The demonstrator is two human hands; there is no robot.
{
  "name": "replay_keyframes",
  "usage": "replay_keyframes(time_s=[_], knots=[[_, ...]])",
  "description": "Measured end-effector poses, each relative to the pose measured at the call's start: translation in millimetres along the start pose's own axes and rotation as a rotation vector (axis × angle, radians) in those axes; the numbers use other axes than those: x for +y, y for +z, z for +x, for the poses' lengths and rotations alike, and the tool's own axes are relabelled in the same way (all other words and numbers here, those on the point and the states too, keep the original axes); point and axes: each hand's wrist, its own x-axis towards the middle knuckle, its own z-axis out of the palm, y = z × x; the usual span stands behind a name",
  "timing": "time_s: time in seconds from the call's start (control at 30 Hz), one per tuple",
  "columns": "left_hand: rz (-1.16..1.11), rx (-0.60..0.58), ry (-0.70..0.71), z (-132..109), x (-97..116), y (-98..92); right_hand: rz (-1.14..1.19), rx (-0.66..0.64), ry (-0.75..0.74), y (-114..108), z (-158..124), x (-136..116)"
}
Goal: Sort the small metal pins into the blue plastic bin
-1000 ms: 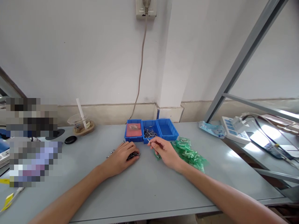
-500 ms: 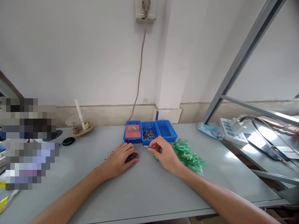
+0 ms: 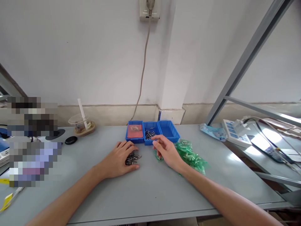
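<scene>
Left hand [image 3: 119, 160] lies loosely cupped, fingers apart, over small dark metal pins [image 3: 131, 157] mid-tabletop; right hand [image 3: 166, 152] open, empty

Small dark metal pins [image 3: 132, 157] heaped loosely on grey tabletop, green packets [image 3: 190, 155] piled nearby

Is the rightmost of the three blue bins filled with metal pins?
No, the rightmost blue bin shows only its bare blue floor; the metal pins lie in the middle bin.
</scene>
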Motion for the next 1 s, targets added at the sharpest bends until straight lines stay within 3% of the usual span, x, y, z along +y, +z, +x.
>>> replay_keyframes(time_s=[0.13,0.2,0.3,0.67,1.0], knots=[[0.039,0.003,-0.045,-1.4,-1.7,0.5,-0.453,-0.236,-0.348,2.0,-8.1,1.2],[0.029,0.001,-0.052,-1.5,-2.0,1.7,-0.562,-0.365,-0.416,3.1,-11.6,0.4],[-0.013,-0.001,-0.034,-1.1,-3.2,4.3,-0.623,-0.457,-0.428,4.1,-14.4,-0.8],[-0.088,0.019,0.014,0.1,-9.8,13.8,-0.661,-0.297,-0.439,4.4,-10.1,7.1],[-0.093,0.04,0.002,1.9,-1.7,7.9,-0.605,-0.297,-0.439,4.0,-7.9,9.7]])
